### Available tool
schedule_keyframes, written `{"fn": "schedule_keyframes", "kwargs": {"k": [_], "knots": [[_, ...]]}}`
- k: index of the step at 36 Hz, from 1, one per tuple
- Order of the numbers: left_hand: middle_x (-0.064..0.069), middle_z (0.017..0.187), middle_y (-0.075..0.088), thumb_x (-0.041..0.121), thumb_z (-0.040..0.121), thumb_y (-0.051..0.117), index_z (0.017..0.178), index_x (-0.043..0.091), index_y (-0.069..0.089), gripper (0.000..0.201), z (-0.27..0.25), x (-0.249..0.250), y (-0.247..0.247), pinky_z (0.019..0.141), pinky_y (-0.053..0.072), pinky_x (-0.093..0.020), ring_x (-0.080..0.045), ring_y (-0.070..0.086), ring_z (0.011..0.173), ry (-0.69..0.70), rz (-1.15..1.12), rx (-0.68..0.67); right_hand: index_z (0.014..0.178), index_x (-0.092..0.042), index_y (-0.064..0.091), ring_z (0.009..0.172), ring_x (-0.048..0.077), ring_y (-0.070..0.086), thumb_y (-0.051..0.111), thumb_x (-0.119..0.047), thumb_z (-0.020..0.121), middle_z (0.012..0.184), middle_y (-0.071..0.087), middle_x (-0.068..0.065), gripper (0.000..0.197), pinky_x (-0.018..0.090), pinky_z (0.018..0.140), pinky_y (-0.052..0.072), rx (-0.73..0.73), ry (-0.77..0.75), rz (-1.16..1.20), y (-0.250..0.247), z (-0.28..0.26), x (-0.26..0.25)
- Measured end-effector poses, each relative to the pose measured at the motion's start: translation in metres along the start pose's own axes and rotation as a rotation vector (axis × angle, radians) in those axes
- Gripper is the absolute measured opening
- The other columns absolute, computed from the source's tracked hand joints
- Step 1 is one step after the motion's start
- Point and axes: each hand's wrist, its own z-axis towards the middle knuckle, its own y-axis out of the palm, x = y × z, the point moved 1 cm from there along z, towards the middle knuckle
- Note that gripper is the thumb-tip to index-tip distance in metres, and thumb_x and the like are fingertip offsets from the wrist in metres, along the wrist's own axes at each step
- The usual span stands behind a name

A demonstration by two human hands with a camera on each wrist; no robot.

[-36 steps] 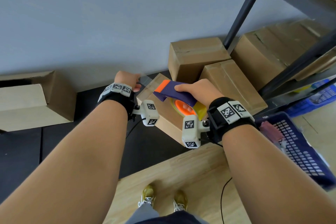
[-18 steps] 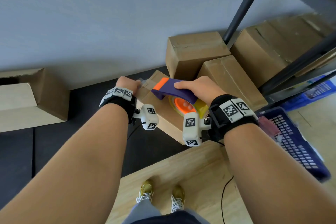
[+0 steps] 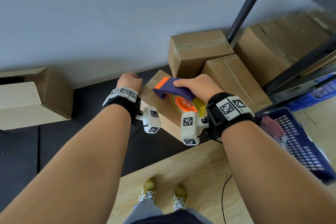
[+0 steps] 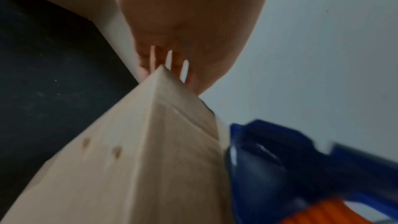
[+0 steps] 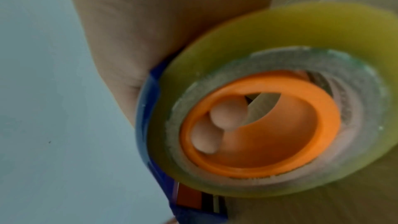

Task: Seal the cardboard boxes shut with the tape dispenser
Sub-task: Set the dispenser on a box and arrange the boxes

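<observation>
A small cardboard box (image 3: 160, 114) sits tilted on the black mat, partly under my hands. My right hand (image 3: 197, 87) grips the purple tape dispenser (image 3: 174, 91), whose orange tip is on the box top. Two fingertips (image 5: 226, 113) poke into the orange core of the yellowish tape roll (image 5: 280, 28). My left hand (image 3: 129, 82) is at the box's far left corner. In the left wrist view its fingers (image 4: 185, 60) curl over that corner of the box (image 4: 137, 151), beside the dispenser (image 4: 280, 159).
Two taped boxes (image 3: 197, 51) (image 3: 238, 78) stand behind, against the grey wall. A larger box (image 3: 272, 47) sits under a dark metal rack (image 3: 249, 5). An open box (image 3: 32, 100) lies at left. A blue basket (image 3: 300, 143) is at right, and a wooden platform (image 3: 190, 165) is under my feet.
Both hands stay almost where they were on the box. The left hand has settled closer over the corner, and the clear tape strip seen beside it earlier no longer shows.
</observation>
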Motion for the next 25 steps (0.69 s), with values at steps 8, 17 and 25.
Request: {"fn": "schedule_keyframes", "kwargs": {"k": [8,17,25], "knots": [[-0.001,0.091,0.070,0.008,0.078,0.048,0.089,0.025,0.073,0.033,-0.031,0.014,0.015,0.078,0.046,-0.029,-0.027,0.059,0.086,0.353,0.057,0.061,0.091,0.005,0.073,0.058,0.025,0.066,0.074,-0.031,0.086,0.072,0.074,0.018,0.037,0.021,0.048,0.051,0.026,-0.004,-0.022,-0.001,0.000,-0.003],[0.014,0.155,0.028,0.002,0.093,0.039,0.145,0.033,0.040,0.061,-0.041,-0.002,0.023,0.114,0.026,-0.027,-0.014,0.031,0.141,0.495,0.245,-0.101,0.115,-0.011,0.070,0.092,0.020,0.070,0.078,-0.059,0.075,0.105,0.074,0.004,0.062,0.028,0.072,0.049,0.027,0.008,-0.099,-0.009,0.003,0.005],[0.010,0.158,0.020,0.009,0.100,0.032,0.151,0.032,0.027,0.056,-0.045,-0.007,0.030,0.117,0.019,-0.032,-0.015,0.018,0.146,0.477,0.239,-0.090,0.104,-0.003,0.074,0.059,0.020,0.070,0.072,-0.055,0.083,0.079,0.077,0.013,0.056,0.027,0.063,0.054,-0.099,0.012,-0.034,-0.015,-0.009,0.010]]}}
